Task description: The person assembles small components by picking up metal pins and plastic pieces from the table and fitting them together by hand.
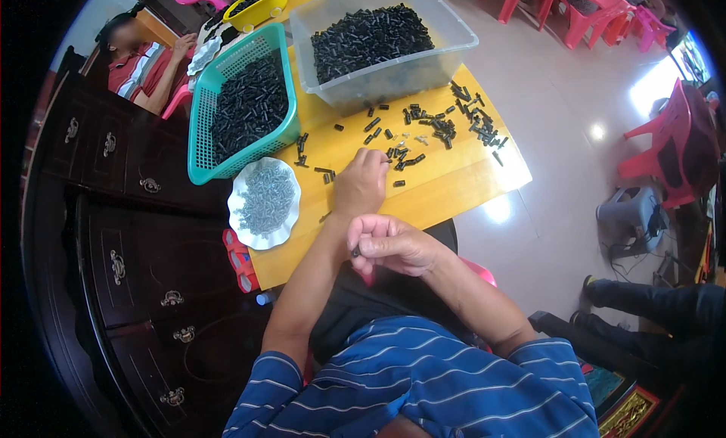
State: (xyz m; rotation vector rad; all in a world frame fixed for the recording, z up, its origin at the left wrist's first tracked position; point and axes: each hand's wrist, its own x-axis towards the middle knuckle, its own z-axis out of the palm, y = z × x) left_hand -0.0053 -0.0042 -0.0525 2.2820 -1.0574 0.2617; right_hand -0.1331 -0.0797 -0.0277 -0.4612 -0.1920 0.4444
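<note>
My left hand (361,184) reaches across the yellow tabletop, fingers curled down with their tips at a small black cylindrical piece among the loose ones. My right hand (389,245) is held nearer to me, palm up beside my left wrist. Its thumb and fingers pinch a small black part (356,252), of which only the end shows. Loose black cylindrical pieces (414,161) lie scattered beyond and right of my left hand, some joined into longer sticks or T shapes. Left of my left forearm, a white scalloped dish (290,228) holds many small silvery screw-like pieces (266,198).
A green perforated basket (195,139) and a clear plastic bin (446,51), both full of black pieces, stand on the yellow table (491,182). Dark drawers (144,249) line the left. A seated person (147,71) is at the far left. Red chairs (677,147) stand right.
</note>
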